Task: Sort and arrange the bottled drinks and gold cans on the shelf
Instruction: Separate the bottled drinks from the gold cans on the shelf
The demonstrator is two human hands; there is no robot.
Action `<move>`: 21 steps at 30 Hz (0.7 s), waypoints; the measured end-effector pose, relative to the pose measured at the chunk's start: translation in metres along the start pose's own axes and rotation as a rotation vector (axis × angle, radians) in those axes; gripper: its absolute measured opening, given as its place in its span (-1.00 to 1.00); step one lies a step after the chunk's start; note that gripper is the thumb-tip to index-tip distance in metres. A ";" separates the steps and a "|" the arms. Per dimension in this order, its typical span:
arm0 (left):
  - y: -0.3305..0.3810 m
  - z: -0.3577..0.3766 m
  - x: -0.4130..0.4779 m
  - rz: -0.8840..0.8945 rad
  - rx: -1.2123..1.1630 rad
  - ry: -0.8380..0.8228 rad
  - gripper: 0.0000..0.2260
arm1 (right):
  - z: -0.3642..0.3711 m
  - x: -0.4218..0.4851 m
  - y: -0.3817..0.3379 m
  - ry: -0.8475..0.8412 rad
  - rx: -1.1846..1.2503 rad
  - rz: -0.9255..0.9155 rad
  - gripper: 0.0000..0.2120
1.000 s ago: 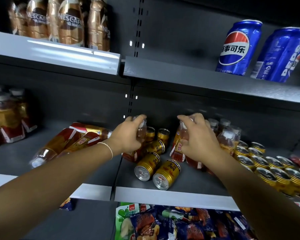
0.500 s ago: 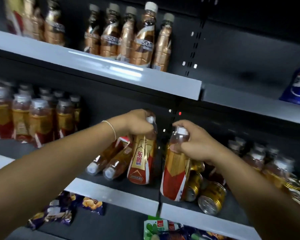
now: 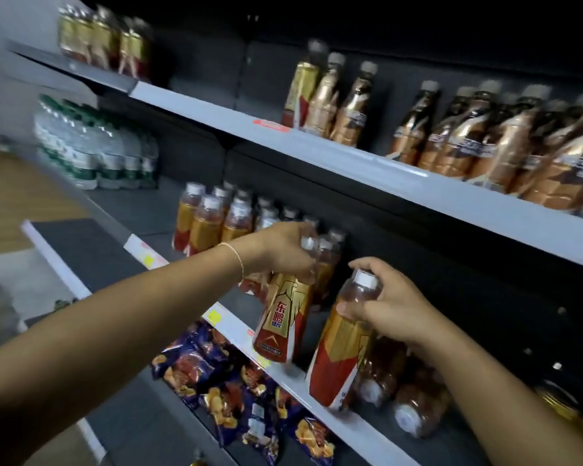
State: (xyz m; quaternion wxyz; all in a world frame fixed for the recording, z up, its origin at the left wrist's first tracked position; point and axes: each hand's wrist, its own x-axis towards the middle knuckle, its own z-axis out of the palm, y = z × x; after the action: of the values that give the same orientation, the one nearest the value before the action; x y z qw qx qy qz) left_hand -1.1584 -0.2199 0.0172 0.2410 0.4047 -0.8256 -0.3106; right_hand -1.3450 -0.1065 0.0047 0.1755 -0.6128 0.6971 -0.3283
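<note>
Gripping by the necks, the left hand (image 3: 283,252) holds the left bottle (image 3: 281,317) and the right hand (image 3: 392,309) the right bottle (image 3: 339,361), both at the shelf (image 3: 360,428) front. Best set each down upright, label outward, flush against the row (image 3: 212,220).

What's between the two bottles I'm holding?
Nothing: the head view shows only bare dark shelf between the left bottle, gripped by the left hand, and the right bottle, gripped by the right hand.
</note>
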 end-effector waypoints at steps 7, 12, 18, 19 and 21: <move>-0.097 -0.064 -0.007 -0.055 0.121 0.233 -0.28 | 0.088 0.068 -0.052 0.044 0.021 -0.155 -0.31; -0.146 -0.097 -0.001 -0.092 0.164 0.391 -0.28 | 0.133 0.107 -0.074 0.154 -0.056 -0.252 -0.29; -0.184 -0.119 0.017 -0.088 0.198 0.562 -0.32 | 0.174 0.150 -0.089 0.146 -0.062 -0.335 -0.30; -0.190 -0.121 0.021 -0.088 0.194 0.569 -0.31 | 0.179 0.156 -0.089 0.131 -0.084 -0.328 -0.30; -0.200 -0.125 0.030 -0.094 0.178 0.565 -0.28 | 0.189 0.167 -0.089 0.106 -0.118 -0.305 -0.29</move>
State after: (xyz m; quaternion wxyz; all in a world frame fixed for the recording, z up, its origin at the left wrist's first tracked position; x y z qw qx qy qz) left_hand -0.9908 -0.3801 -0.0335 0.4104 0.5324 -0.7302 -0.1227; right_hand -1.1883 -0.3175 -0.0454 0.0504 -0.7026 0.6223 -0.3414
